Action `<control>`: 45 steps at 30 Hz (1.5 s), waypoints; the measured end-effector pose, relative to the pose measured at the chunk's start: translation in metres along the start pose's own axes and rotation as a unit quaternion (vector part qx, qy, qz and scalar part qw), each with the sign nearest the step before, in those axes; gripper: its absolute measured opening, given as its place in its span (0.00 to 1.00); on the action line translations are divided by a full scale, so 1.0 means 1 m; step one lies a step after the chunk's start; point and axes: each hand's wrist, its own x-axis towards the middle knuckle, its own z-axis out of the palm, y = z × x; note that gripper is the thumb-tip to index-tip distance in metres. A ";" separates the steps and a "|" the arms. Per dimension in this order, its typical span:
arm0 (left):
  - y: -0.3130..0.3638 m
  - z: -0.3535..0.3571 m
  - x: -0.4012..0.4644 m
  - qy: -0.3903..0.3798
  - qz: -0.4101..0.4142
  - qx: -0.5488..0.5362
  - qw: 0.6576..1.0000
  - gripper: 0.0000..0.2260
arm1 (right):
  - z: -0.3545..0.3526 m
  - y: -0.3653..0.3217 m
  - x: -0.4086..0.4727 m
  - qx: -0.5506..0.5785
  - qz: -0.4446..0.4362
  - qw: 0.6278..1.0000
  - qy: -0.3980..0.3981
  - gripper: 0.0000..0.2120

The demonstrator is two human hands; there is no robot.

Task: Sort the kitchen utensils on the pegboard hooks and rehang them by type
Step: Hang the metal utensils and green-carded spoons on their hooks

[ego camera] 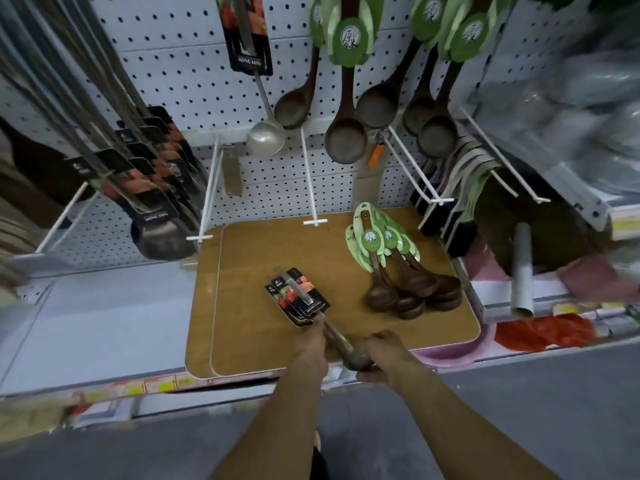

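My left hand (311, 344) grips the handles of a bundle of steel ladles (299, 299) with black card labels, held low over a wooden board (263, 251). My right hand (384, 358) closes around the bowl end of the same bundle near the board's front edge. A pile of dark wooden spoons (408, 289) with green labels lies on the board to the right. More wooden spoons (346, 136) hang from the pegboard (180, 64) above, beside one hanging steel ladle (265, 136). Steel utensils (152, 202) with black labels hang on the left hooks.
Bare white hooks (310, 181) stick out of the pegboard above the board. Packaged goods (460, 188) hang on the right hooks, with a grey tube (521, 271) and a red item (543, 332) on the right shelf. The pale shelf (104, 313) extends left.
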 end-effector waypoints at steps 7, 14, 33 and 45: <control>-0.012 -0.005 -0.078 -0.005 0.029 -0.137 0.990 0.11 | -0.013 0.022 -0.057 -0.045 -0.029 0.987 -0.154 0.12; -0.030 -0.021 -0.162 -0.020 0.214 -0.093 0.972 0.11 | -0.015 0.019 -0.078 -0.079 -0.136 0.985 -0.064 0.24; 0.034 -0.018 -0.304 -0.078 0.346 -0.107 0.929 0.13 | 0.023 -0.051 -0.183 0.142 -0.437 0.886 0.060 0.03; 0.103 -0.005 -0.303 -0.027 0.423 -0.174 0.889 0.13 | 0.027 -0.110 -0.199 0.273 -0.498 0.820 0.077 0.04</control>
